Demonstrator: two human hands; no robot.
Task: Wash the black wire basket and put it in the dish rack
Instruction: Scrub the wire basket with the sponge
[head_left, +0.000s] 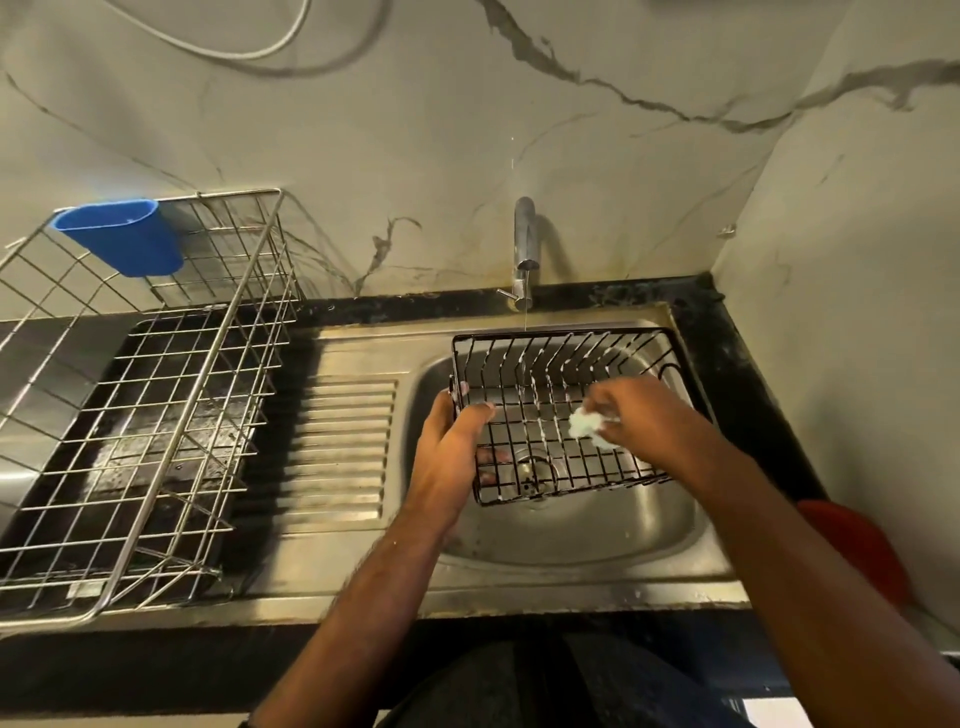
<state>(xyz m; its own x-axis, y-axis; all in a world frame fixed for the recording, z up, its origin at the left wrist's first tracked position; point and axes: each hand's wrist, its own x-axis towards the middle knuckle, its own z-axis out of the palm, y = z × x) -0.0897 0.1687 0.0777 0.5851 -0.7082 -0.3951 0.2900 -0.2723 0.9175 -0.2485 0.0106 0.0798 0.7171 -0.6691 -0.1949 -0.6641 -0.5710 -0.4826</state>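
Observation:
The black wire basket (550, 374) is held tilted over the steel sink bowl (597, 525), its open side facing me. My left hand (452, 447) grips its left edge, thumb inside and fingers underneath. My right hand (644, 415) reaches inside the basket and pinches a soapy white scrubber (584, 423) against the wires. White suds dot the basket. A thin stream of water falls from the tap (523, 249) onto the basket's far rim. The steel dish rack (140, 395) stands on the counter to the left.
A blue plastic cup holder (122, 236) hangs on the rack's back left corner. The ribbed drainboard (337, 447) lies between rack and bowl. A red object (862, 545) sits at the counter's right edge. Marble wall behind and to the right.

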